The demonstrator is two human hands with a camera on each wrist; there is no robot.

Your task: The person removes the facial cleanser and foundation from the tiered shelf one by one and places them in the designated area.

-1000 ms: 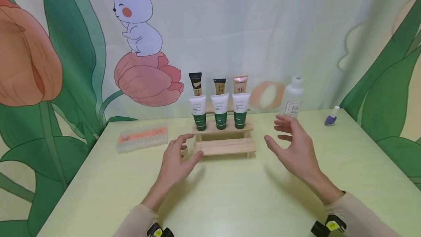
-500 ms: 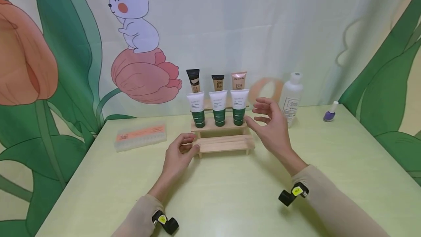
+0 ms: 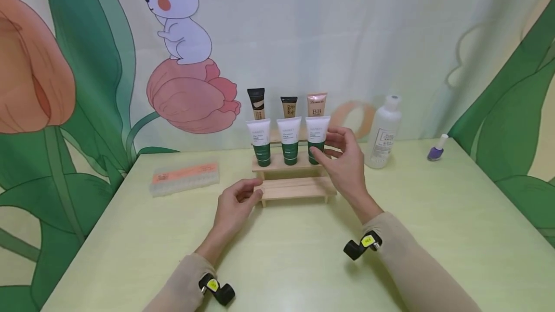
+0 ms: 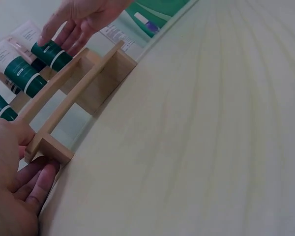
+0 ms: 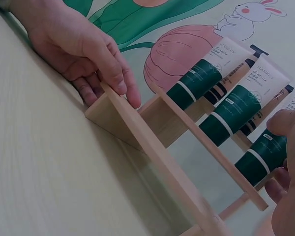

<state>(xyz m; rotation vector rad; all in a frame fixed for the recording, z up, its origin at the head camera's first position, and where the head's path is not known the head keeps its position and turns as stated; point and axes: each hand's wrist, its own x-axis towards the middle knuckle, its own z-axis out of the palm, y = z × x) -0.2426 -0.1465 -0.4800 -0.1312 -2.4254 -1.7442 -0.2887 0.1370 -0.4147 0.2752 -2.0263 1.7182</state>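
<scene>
- Pale yellow-green table (image 3: 299, 254) runs back to a printed curtain (image 3: 282, 37), which shows a white rabbit (image 3: 188, 37) sitting on a pink tulip (image 3: 191, 95).
- On the table, the person's two hands work well apart, one at each side of a tiered wooden stand (image 3: 299, 189).
- The left hand (image 3: 234, 203) grips the left end of the stand's lowest shelf, thumb along the top edge and fingers curled beside and under the end, as both wrist views show.
- The right hand (image 3: 344, 162) pinches the right-hand green-and-white tube (image 3: 318, 126): its thumb presses the green part in front, with the fingers bent round the far side.
- That tube is upright at the right end of the middle shelf; whether its cap touches the wood is hard to tell.
- Beside it on the same shelf, slightly apart, stand the middle green-and-white tube (image 3: 289, 136) and the left green-and-white tube (image 3: 261, 138).
- Behind these, on the back shelf, rise a black-topped tube (image 3: 257, 102), a shorter black-and-tan tube (image 3: 289, 105) and a pink BB tube (image 3: 317, 105), their lower parts hidden.
- Both arms wear beige sleeves (image 3: 420, 259), each with a small black camera (image 3: 363, 244) at the wrist.
- Right of the right hand, near the curtain, stands a white bottle (image 3: 383, 134).
- Farther right is a purple polish bottle (image 3: 436, 150) with a white cap.
- Left of the stand lies a clear case (image 3: 186, 179) with an orange label.
</scene>
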